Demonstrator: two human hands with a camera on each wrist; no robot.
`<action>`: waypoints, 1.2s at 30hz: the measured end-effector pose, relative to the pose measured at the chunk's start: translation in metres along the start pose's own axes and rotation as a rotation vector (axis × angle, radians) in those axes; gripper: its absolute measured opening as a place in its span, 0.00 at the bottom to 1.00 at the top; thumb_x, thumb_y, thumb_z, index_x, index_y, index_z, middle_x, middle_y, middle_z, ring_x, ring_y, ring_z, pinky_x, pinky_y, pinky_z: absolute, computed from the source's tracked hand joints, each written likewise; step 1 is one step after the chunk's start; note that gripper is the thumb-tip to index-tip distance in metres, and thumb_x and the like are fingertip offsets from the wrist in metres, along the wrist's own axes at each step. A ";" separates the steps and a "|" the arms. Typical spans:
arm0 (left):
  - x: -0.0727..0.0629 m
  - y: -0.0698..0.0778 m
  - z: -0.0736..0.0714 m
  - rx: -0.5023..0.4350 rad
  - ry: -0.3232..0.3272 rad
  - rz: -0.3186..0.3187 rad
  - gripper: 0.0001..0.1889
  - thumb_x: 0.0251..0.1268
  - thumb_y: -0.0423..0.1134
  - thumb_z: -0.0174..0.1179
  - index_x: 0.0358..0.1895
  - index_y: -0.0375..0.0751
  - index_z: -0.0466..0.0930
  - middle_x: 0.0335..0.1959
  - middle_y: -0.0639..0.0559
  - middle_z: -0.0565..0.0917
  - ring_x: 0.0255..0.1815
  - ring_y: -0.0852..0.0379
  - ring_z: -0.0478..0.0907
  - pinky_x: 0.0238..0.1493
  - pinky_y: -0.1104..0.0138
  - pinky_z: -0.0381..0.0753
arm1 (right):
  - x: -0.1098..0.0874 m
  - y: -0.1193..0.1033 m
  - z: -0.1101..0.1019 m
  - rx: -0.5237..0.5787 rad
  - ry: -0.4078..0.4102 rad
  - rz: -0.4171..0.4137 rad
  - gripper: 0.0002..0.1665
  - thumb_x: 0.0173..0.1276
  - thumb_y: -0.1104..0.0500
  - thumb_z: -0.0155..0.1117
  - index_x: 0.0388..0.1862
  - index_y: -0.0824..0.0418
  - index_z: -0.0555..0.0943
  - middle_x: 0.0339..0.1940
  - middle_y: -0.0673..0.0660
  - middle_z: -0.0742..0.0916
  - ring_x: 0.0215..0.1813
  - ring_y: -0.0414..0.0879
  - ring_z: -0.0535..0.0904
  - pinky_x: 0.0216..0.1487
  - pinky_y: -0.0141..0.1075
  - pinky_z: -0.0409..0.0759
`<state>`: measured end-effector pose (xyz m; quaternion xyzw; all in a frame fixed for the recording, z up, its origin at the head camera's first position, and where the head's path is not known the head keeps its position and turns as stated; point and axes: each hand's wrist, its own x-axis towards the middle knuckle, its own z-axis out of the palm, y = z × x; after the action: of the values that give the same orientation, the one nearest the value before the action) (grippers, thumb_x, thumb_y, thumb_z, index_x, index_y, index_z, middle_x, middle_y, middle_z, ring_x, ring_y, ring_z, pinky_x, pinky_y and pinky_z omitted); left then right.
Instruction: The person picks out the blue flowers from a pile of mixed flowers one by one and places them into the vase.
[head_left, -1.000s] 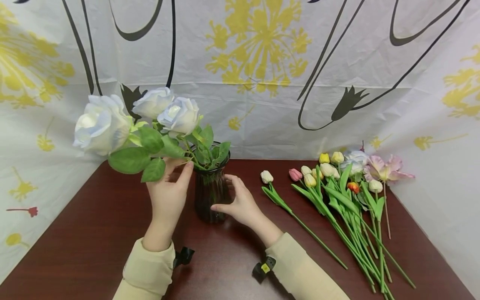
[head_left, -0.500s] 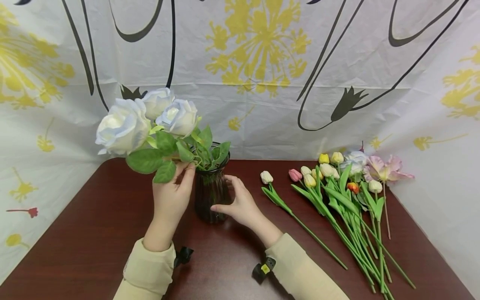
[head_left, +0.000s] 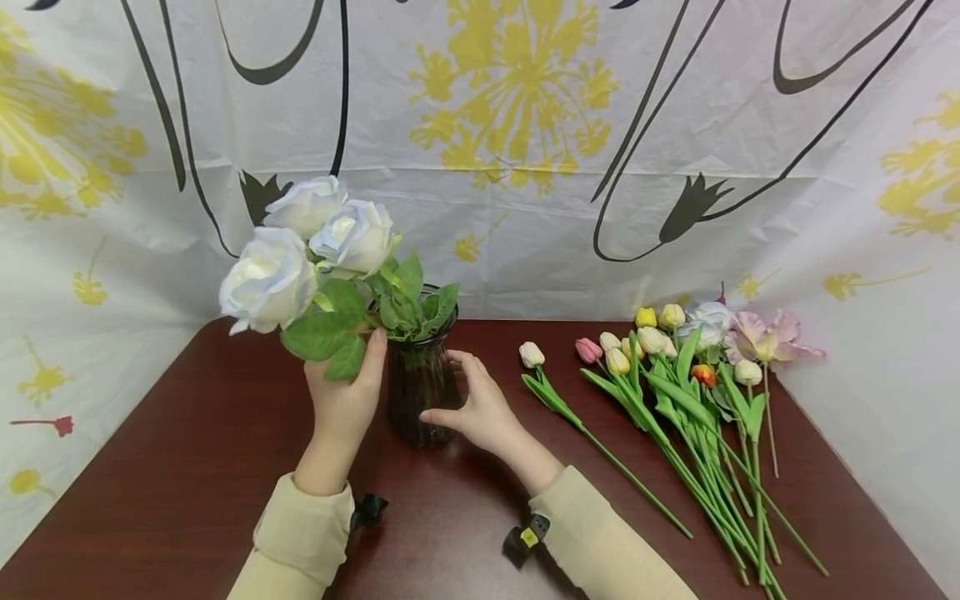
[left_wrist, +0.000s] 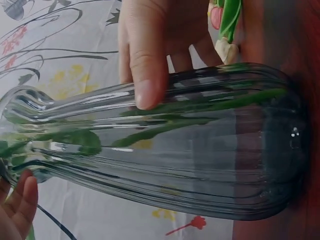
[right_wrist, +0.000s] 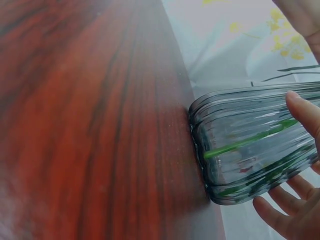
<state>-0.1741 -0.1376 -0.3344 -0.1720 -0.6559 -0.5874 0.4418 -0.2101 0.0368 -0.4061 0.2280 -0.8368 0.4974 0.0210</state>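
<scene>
A dark ribbed glass vase [head_left: 422,387] stands upright on the table, with green stems visible inside it. My right hand [head_left: 483,408] holds it around its right side, thumb at the front; the right wrist view shows the thumb and fingers [right_wrist: 285,205] on either side of the vase. Three pale blue-white roses lean left out of the mouth. With my left hand [head_left: 341,408] just left of the rim, I pinch the stem of the lowest rose [head_left: 268,279], whose green leaves [head_left: 326,321] partly cover the fingers. In the left wrist view, left fingertips [left_wrist: 30,192] show at the vase's neck.
To the right lies a single white tulip [head_left: 532,356] on its long stem. Beyond it is a pile of tulips [head_left: 686,417] in several colours, with another blue rose [head_left: 708,321] and a pink flower [head_left: 772,335]. A patterned cloth [head_left: 510,242] hangs behind the dark red table [head_left: 180,467].
The lowest rose has moved right and down, towards the vase, and my left hand has shifted slightly right with it. My right hand stays on the vase.
</scene>
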 end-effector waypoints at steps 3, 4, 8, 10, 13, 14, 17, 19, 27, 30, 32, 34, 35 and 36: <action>-0.003 -0.004 -0.002 0.063 0.009 -0.028 0.11 0.59 0.24 0.61 0.46 0.26 0.77 0.34 0.47 0.81 0.35 0.62 0.77 0.38 0.70 0.74 | 0.000 0.000 -0.001 0.008 -0.001 -0.004 0.52 0.50 0.51 0.80 0.70 0.58 0.62 0.60 0.57 0.73 0.60 0.53 0.72 0.58 0.45 0.72; -0.004 -0.005 -0.003 0.055 0.009 -0.038 0.12 0.59 0.24 0.62 0.47 0.26 0.77 0.33 0.48 0.81 0.34 0.62 0.76 0.37 0.70 0.73 | 0.000 0.000 -0.001 0.010 -0.003 -0.006 0.52 0.50 0.51 0.80 0.70 0.58 0.62 0.60 0.57 0.73 0.60 0.53 0.72 0.58 0.45 0.72; -0.005 -0.013 -0.007 -0.015 -0.004 -0.084 0.18 0.58 0.23 0.62 0.52 0.26 0.75 0.36 0.54 0.81 0.37 0.61 0.77 0.40 0.69 0.74 | -0.001 0.000 -0.001 0.015 -0.006 -0.009 0.52 0.50 0.52 0.80 0.70 0.58 0.62 0.60 0.57 0.73 0.60 0.52 0.72 0.59 0.45 0.72; -0.006 -0.018 -0.009 0.000 -0.011 -0.107 0.20 0.57 0.24 0.63 0.54 0.27 0.74 0.40 0.55 0.81 0.41 0.62 0.77 0.43 0.70 0.73 | -0.001 0.000 -0.001 0.016 -0.004 -0.012 0.52 0.49 0.52 0.80 0.70 0.58 0.63 0.60 0.58 0.73 0.59 0.52 0.72 0.58 0.45 0.72; -0.006 -0.024 -0.012 0.082 -0.036 -0.126 0.22 0.56 0.24 0.64 0.56 0.28 0.73 0.43 0.48 0.81 0.45 0.66 0.75 0.46 0.71 0.72 | 0.000 0.000 -0.001 0.015 0.001 -0.017 0.52 0.49 0.52 0.80 0.69 0.58 0.63 0.59 0.58 0.73 0.59 0.52 0.73 0.58 0.44 0.73; -0.005 -0.025 -0.013 0.112 -0.045 -0.131 0.23 0.55 0.24 0.64 0.56 0.29 0.73 0.45 0.45 0.81 0.46 0.67 0.74 0.46 0.71 0.71 | 0.000 0.000 -0.001 0.015 0.003 -0.020 0.52 0.49 0.52 0.80 0.69 0.59 0.63 0.59 0.58 0.74 0.58 0.52 0.73 0.58 0.44 0.73; -0.004 -0.030 -0.016 0.163 -0.082 -0.143 0.26 0.54 0.22 0.65 0.58 0.29 0.71 0.49 0.37 0.78 0.48 0.66 0.73 0.47 0.71 0.70 | 0.000 0.000 -0.001 0.010 0.004 -0.020 0.52 0.49 0.52 0.80 0.69 0.58 0.63 0.59 0.57 0.74 0.58 0.51 0.73 0.58 0.44 0.73; -0.003 -0.033 -0.019 0.178 -0.116 -0.152 0.29 0.52 0.22 0.66 0.60 0.30 0.69 0.52 0.37 0.77 0.51 0.63 0.72 0.49 0.70 0.69 | 0.000 0.001 -0.001 0.009 0.002 -0.018 0.52 0.49 0.51 0.80 0.69 0.58 0.63 0.59 0.57 0.74 0.58 0.51 0.73 0.57 0.44 0.73; 0.003 -0.041 -0.027 0.183 -0.333 -0.144 0.41 0.49 0.23 0.70 0.69 0.32 0.60 0.64 0.37 0.68 0.62 0.45 0.66 0.58 0.50 0.66 | -0.001 0.001 -0.001 0.004 -0.001 -0.016 0.52 0.50 0.50 0.80 0.70 0.57 0.62 0.59 0.56 0.74 0.58 0.51 0.73 0.57 0.45 0.73; 0.002 -0.042 -0.029 0.188 -0.407 -0.124 0.45 0.47 0.24 0.72 0.70 0.32 0.57 0.66 0.36 0.66 0.66 0.42 0.63 0.61 0.45 0.63 | 0.000 0.001 -0.001 -0.002 0.001 -0.020 0.52 0.50 0.51 0.80 0.70 0.57 0.62 0.59 0.56 0.74 0.58 0.51 0.73 0.57 0.45 0.73; 0.003 -0.033 -0.030 0.204 -0.452 -0.108 0.42 0.45 0.23 0.72 0.67 0.28 0.60 0.61 0.34 0.70 0.62 0.39 0.67 0.58 0.44 0.66 | -0.001 0.000 -0.001 -0.005 0.002 -0.024 0.52 0.49 0.51 0.80 0.70 0.57 0.63 0.59 0.57 0.74 0.58 0.52 0.74 0.57 0.45 0.73; 0.004 -0.023 -0.030 0.224 -0.484 -0.106 0.41 0.45 0.23 0.72 0.65 0.25 0.61 0.58 0.31 0.71 0.59 0.36 0.69 0.56 0.44 0.67 | -0.001 0.000 -0.001 -0.008 0.005 -0.029 0.52 0.49 0.51 0.80 0.70 0.58 0.63 0.59 0.57 0.74 0.58 0.52 0.74 0.57 0.46 0.74; 0.003 -0.024 -0.031 0.230 -0.495 -0.116 0.40 0.45 0.24 0.73 0.64 0.25 0.62 0.56 0.31 0.73 0.57 0.36 0.70 0.54 0.44 0.69 | -0.001 0.000 -0.001 -0.010 0.006 -0.031 0.52 0.49 0.51 0.80 0.70 0.58 0.63 0.59 0.57 0.74 0.57 0.53 0.74 0.56 0.46 0.74; 0.002 -0.026 -0.032 0.234 -0.503 -0.131 0.37 0.45 0.25 0.73 0.61 0.25 0.65 0.52 0.32 0.74 0.53 0.36 0.72 0.52 0.45 0.70 | -0.001 0.000 -0.001 -0.010 0.007 -0.033 0.52 0.49 0.51 0.80 0.69 0.58 0.63 0.58 0.57 0.74 0.57 0.53 0.74 0.56 0.46 0.74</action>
<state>-0.1824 -0.1742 -0.3511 -0.2175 -0.8179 -0.4739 0.2432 -0.2100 0.0376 -0.4063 0.2400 -0.8353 0.4935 0.0332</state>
